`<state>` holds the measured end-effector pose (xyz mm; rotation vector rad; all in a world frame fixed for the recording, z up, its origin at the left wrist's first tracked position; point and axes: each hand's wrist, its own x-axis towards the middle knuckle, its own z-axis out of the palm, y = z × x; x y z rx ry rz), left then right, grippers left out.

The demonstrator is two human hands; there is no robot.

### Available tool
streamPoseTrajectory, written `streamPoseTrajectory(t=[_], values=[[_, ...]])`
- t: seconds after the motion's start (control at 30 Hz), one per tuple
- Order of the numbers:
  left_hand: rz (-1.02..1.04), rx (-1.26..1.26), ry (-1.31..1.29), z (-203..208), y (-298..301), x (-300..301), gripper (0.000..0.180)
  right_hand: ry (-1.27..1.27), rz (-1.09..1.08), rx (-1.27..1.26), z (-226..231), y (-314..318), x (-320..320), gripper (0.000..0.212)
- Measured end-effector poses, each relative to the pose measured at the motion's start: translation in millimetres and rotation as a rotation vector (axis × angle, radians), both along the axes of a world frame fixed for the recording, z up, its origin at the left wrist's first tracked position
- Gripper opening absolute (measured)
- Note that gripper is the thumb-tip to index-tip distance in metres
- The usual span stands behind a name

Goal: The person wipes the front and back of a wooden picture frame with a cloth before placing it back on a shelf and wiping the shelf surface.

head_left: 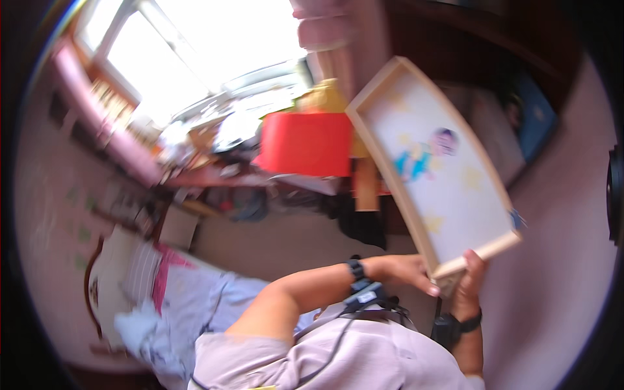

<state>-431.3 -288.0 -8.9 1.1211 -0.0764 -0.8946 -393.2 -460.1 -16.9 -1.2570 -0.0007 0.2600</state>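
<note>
Both hands are on a shallow wooden tray (448, 188) with a pale wood rim and a white base that carries a blurred cartoon figure and yellow stars. It is tilted, its long side running up and away from me. My left hand (406, 270) is closed at its near left corner, with some fingers hidden behind the frame. My right hand (469, 286) grips the near short edge, thumb over the rim and the other fingers underneath. A small blue piece (517, 219) shows at the tray's right edge.
A bed (214, 305) with bluish bedding lies at the lower left. Ahead, a cluttered desk (214, 175) stands below a bright window, with a red box (305, 144) at its near side. A blue panel (538, 120) is at the far right, near a pinkish wall (552, 260).
</note>
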Motion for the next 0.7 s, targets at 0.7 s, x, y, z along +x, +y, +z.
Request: streamPoseTrajectory(t=[0.7], values=[[0.744, -0.217, -0.571, -26, 39, -47, 0.114, 0.114, 0.226, 0.072, 33, 93, 12, 0.066]])
